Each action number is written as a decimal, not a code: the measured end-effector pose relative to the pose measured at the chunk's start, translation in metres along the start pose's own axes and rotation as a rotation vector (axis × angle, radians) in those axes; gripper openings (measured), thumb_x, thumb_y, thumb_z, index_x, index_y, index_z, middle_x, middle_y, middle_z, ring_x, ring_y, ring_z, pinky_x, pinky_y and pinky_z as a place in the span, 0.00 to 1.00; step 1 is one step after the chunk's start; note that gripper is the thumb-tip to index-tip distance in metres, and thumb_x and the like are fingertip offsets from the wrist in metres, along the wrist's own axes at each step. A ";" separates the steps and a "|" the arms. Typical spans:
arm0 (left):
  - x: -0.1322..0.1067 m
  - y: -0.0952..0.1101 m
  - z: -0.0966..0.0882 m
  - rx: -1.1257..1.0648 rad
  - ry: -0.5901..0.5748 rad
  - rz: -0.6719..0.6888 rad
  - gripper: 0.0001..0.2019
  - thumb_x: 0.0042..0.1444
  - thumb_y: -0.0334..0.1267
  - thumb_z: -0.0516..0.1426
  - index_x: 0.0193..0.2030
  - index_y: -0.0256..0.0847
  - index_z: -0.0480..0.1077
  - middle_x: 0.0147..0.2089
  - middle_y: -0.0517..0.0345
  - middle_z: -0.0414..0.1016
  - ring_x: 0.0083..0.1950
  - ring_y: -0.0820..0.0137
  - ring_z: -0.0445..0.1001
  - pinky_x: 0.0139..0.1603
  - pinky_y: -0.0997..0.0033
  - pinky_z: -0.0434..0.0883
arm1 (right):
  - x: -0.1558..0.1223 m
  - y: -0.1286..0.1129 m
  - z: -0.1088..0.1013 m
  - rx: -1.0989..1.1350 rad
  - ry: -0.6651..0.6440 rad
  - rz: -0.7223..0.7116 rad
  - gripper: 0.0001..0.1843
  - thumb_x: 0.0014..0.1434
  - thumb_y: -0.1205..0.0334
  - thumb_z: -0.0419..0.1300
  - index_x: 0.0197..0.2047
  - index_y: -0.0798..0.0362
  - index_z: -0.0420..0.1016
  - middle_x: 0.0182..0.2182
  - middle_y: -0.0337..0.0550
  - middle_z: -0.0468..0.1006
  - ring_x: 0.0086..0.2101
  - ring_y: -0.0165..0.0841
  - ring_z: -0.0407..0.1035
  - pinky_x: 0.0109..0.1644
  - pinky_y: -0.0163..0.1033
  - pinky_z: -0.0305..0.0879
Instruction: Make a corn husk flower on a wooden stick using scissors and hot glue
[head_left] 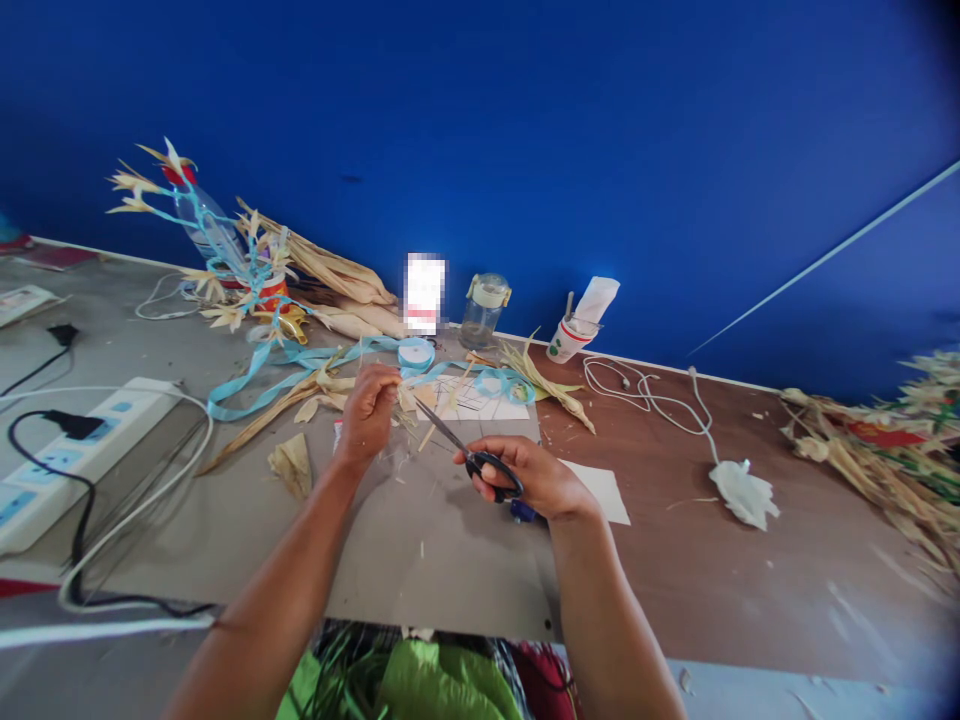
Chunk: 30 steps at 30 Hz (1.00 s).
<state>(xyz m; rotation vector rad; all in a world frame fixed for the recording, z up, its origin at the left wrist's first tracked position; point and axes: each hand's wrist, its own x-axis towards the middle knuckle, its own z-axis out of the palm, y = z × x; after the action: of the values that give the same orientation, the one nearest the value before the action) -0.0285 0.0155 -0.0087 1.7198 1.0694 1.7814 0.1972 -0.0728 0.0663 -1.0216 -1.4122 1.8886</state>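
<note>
My right hand (521,470) grips a pair of scissors (491,472) by the black handles, the blades pointing up and left toward my other hand. My left hand (369,412) is closed in a pinch above the table; whatever is between its fingertips is too small to make out. Around the hands lie dried corn husks (322,388), a torn husk piece (291,466) and a long light-blue ribbon (238,398). The ribbon roll (415,353) rests just beyond my left hand. A white sheet with drawn lines (510,408) lies behind the scissors.
A power strip (124,415) with cables lies at left. Husk flowers on blue stems (259,268) stand by a plastic bottle (206,225). Along the blue wall are a lidded jar (484,312) and a paper cup (568,340). At right are a white cable (656,398) and more husks (862,455).
</note>
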 end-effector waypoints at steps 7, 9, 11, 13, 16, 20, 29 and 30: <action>0.001 0.006 -0.004 0.129 0.076 0.133 0.06 0.57 0.38 0.53 0.32 0.44 0.71 0.35 0.55 0.72 0.43 0.66 0.68 0.58 0.56 0.61 | 0.001 0.003 -0.001 0.043 0.032 0.032 0.29 0.45 0.44 0.67 0.42 0.59 0.74 0.21 0.36 0.68 0.22 0.24 0.57 0.25 0.31 0.48; 0.001 0.008 -0.004 0.143 0.080 0.156 0.06 0.58 0.38 0.53 0.33 0.44 0.71 0.35 0.55 0.72 0.42 0.66 0.68 0.58 0.55 0.61 | 0.001 0.003 -0.002 0.043 0.030 0.028 0.29 0.45 0.44 0.67 0.43 0.59 0.74 0.20 0.36 0.68 0.21 0.23 0.56 0.24 0.31 0.47; 0.001 0.011 -0.004 0.161 0.093 0.155 0.06 0.58 0.38 0.53 0.33 0.45 0.71 0.35 0.54 0.72 0.42 0.65 0.68 0.57 0.55 0.61 | 0.001 0.004 -0.002 0.050 0.024 0.024 0.30 0.46 0.44 0.66 0.43 0.60 0.74 0.20 0.36 0.68 0.21 0.23 0.56 0.23 0.31 0.45; 0.001 0.013 -0.004 0.173 0.121 0.130 0.07 0.58 0.40 0.54 0.32 0.45 0.71 0.35 0.54 0.73 0.43 0.64 0.69 0.57 0.54 0.61 | 0.001 0.004 -0.001 0.061 0.024 0.025 0.29 0.46 0.44 0.66 0.43 0.60 0.74 0.20 0.36 0.68 0.21 0.23 0.55 0.23 0.30 0.45; 0.001 0.015 -0.003 0.176 0.153 0.106 0.07 0.57 0.42 0.54 0.31 0.45 0.71 0.34 0.55 0.73 0.42 0.64 0.69 0.57 0.54 0.60 | 0.002 0.004 0.001 0.068 0.037 0.017 0.29 0.46 0.44 0.66 0.42 0.60 0.74 0.20 0.37 0.68 0.21 0.23 0.56 0.22 0.30 0.45; 0.001 0.015 -0.003 0.150 0.158 0.100 0.08 0.57 0.43 0.55 0.30 0.45 0.71 0.33 0.55 0.73 0.41 0.65 0.69 0.57 0.55 0.60 | 0.004 0.004 0.003 0.081 0.046 0.006 0.28 0.46 0.45 0.67 0.43 0.59 0.75 0.20 0.37 0.68 0.21 0.24 0.57 0.23 0.31 0.46; -0.001 0.012 -0.001 0.189 0.151 0.108 0.09 0.56 0.43 0.56 0.29 0.45 0.72 0.33 0.55 0.74 0.41 0.65 0.69 0.58 0.55 0.59 | 0.005 0.010 0.000 0.072 0.026 0.001 0.28 0.48 0.45 0.66 0.44 0.59 0.74 0.21 0.37 0.68 0.22 0.24 0.57 0.24 0.30 0.47; -0.002 0.012 -0.001 0.194 0.151 0.118 0.08 0.57 0.42 0.55 0.29 0.45 0.73 0.33 0.55 0.74 0.41 0.65 0.69 0.58 0.55 0.59 | 0.005 0.010 0.000 0.072 0.025 0.003 0.28 0.48 0.45 0.66 0.44 0.59 0.74 0.21 0.37 0.69 0.22 0.24 0.57 0.24 0.30 0.47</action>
<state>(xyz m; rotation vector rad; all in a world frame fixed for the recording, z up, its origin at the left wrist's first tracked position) -0.0265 0.0071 -0.0008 1.8176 1.2638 1.9624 0.1944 -0.0714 0.0557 -1.0091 -1.3200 1.9081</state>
